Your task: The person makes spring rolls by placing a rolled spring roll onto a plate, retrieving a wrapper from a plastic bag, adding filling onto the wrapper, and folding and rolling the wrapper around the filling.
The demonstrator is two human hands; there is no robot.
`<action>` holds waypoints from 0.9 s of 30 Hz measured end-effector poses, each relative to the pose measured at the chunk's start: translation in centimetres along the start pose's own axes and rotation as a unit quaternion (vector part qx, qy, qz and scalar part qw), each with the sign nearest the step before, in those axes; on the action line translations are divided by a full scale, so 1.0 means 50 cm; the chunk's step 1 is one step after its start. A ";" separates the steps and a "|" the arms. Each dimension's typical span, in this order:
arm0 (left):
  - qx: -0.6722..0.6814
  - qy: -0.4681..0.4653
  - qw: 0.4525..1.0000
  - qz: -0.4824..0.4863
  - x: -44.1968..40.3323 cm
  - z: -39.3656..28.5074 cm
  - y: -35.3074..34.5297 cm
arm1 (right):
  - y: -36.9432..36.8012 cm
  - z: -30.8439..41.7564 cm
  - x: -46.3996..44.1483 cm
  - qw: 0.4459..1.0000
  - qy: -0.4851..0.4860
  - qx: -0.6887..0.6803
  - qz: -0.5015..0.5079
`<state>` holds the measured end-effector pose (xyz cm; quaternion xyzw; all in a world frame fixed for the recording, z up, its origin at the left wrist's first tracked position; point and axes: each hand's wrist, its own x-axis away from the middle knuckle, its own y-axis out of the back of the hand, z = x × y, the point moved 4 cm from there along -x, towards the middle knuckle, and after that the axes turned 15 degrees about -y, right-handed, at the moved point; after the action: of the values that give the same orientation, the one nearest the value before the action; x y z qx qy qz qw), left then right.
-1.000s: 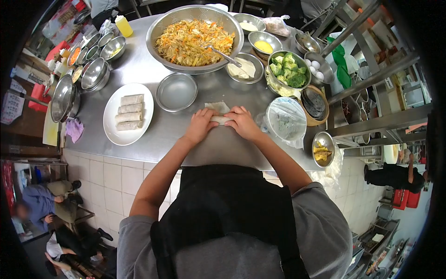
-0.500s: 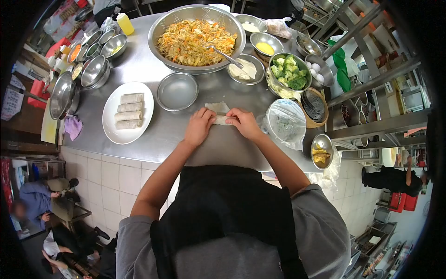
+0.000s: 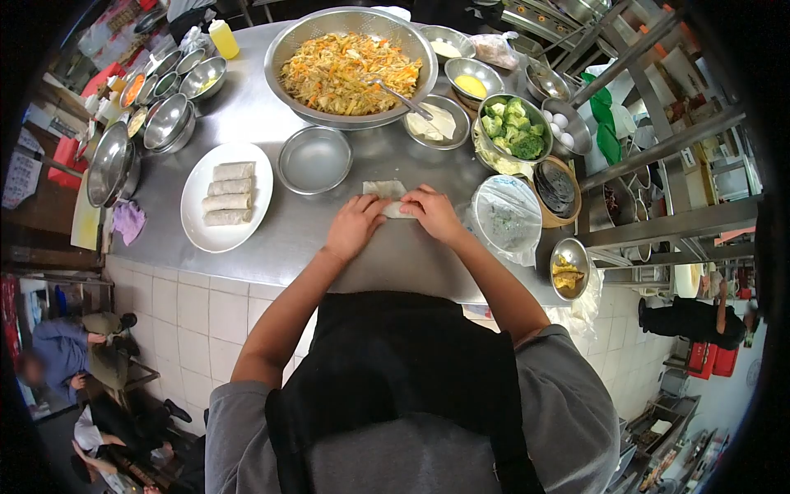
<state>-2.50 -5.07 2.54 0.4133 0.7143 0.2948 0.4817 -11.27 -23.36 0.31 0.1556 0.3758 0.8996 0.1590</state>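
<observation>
Both of my hands grip a partly rolled spring roll (image 3: 398, 210) on the steel table, directly in front of me. My left hand (image 3: 355, 224) curls over its left end, and my right hand (image 3: 431, 212) covers the right end. Beyond my fingers a flat flap of the pale wrapper (image 3: 383, 188) still lies unrolled. To the left, several finished spring rolls (image 3: 229, 193) sit in a column on a white oval plate (image 3: 192, 216). A shallow steel bowl (image 3: 314, 161) with clear liquid stands between that plate and my hands.
At the back stands a large colander (image 3: 284, 99) of shredded vegetable filling (image 3: 350, 74) with a spoon (image 3: 399, 97). On the right are a bowl of wrapper sheets (image 3: 436, 123), broccoli (image 3: 514, 128), eggs (image 3: 561, 130) and a plastic-covered bowl (image 3: 506, 216). Steel bowls (image 3: 169, 123) crowd the left.
My fingers have shifted slightly on the spring roll, and the left fingers reach a little further over it. The rest of the table looks the same.
</observation>
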 end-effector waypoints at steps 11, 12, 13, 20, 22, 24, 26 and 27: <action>0.010 -0.001 1.000 -0.005 0.000 0.014 -0.013 | 0.034 0.029 -0.047 0.987 0.090 0.116 -0.068; 0.007 -0.001 1.000 -0.001 -0.001 0.014 -0.012 | 0.033 0.025 -0.057 0.988 0.092 0.118 -0.045; 0.004 -0.001 1.000 0.003 -0.001 0.013 -0.011 | 0.031 0.023 -0.066 0.988 0.096 0.121 -0.023; 0.011 0.017 1.000 0.003 0.007 0.012 -0.016 | 0.039 0.079 -0.105 0.983 0.099 0.153 0.007; 0.016 0.026 0.999 -0.007 0.013 0.010 -0.025 | 0.049 0.173 -0.094 0.981 0.149 0.115 -0.044; -0.001 0.036 0.999 -0.012 0.017 0.002 -0.028 | 0.031 0.259 -0.103 0.968 0.199 0.145 -0.040; -0.024 0.035 0.999 -0.011 0.023 0.001 -0.033 | -0.014 0.315 -0.132 0.959 0.204 0.196 -0.027; -0.038 0.030 0.999 -0.008 0.029 0.005 -0.042 | -0.047 0.330 -0.155 0.955 0.184 0.232 -0.014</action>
<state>-3.20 -4.82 0.09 0.3796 0.7203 0.3300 0.4777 2.68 -14.59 8.40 0.0145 0.5987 0.7987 0.0590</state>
